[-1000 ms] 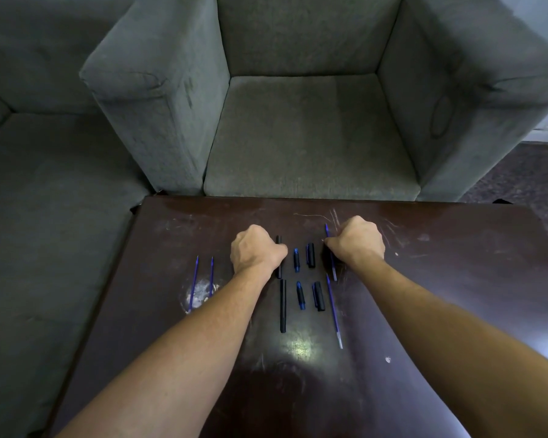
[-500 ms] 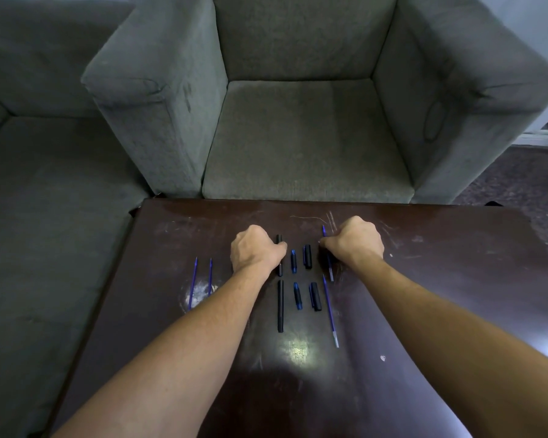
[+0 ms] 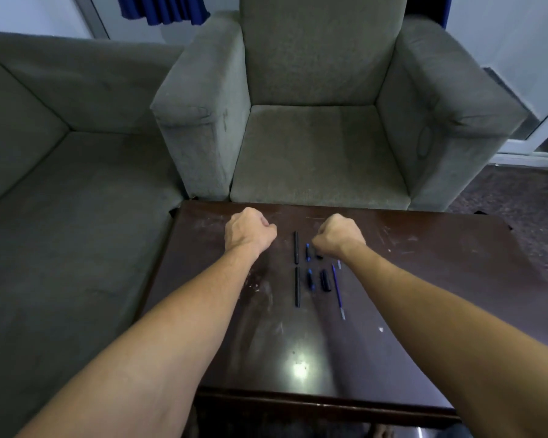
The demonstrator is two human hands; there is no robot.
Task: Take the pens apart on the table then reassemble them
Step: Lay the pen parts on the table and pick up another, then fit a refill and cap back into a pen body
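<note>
So, left hand (image 3: 250, 230) came off far barrel (image 3: 296, 246), now fisted left of it, nothing showing inside. Right hand (image 3: 337, 235) curled over far cap (image 3: 319, 256), can't tell if gripping. Parts all loose mid table (image 3: 424, 279), reassembly not started, I'd guess.

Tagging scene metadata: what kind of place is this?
Likely a home living room or lounge: a grey armchair and sofa around a low dark table, with a blue curtain behind.

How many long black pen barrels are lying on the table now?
2. The far barrel lies left of the right hand; the near barrel lies in line with it, closer to the person. The forearms may hide more.
</note>
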